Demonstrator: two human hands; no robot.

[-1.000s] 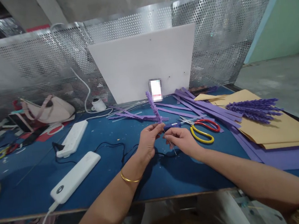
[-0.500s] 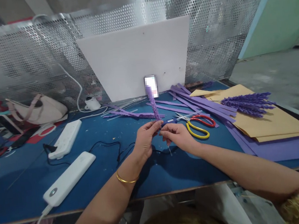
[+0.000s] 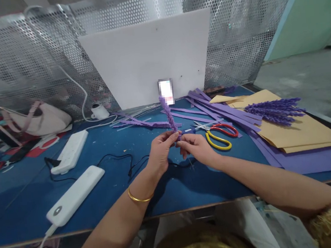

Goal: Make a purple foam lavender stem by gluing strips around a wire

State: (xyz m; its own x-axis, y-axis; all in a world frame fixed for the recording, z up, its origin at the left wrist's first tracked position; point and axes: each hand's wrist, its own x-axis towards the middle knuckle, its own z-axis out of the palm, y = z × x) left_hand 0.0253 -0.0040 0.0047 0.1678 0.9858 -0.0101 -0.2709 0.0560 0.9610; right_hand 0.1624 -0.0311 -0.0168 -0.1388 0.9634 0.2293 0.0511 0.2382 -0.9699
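Note:
A purple paper lavender stem (image 3: 168,115) stands nearly upright above the table, leaning slightly left at its tip. My left hand (image 3: 161,151) pinches its lower end between thumb and fingers. Close beside it, my right hand (image 3: 196,146) is closed at the base of the same stem, thumb against forefinger. Thin wire ends poke out below the right fingers. Just right of the hands lie scissors (image 3: 220,136) with one red and one yellow handle. Purple paper strips (image 3: 150,124) lie behind the hands. What the fingertips press on is partly hidden.
Finished lavender stems (image 3: 275,111) rest on tan paper sheets (image 3: 308,134) at the right, over purple paper (image 3: 320,160). A white power bank (image 3: 77,196) and a power strip (image 3: 72,151) lie left. A phone (image 3: 166,90) leans against a white board (image 3: 147,59). A handbag (image 3: 43,117) stands back left.
The stem's tip has tilted a little to the left. My right fingers have shifted slightly at its base, and the wire ends below have moved. The camera view has shifted slightly.

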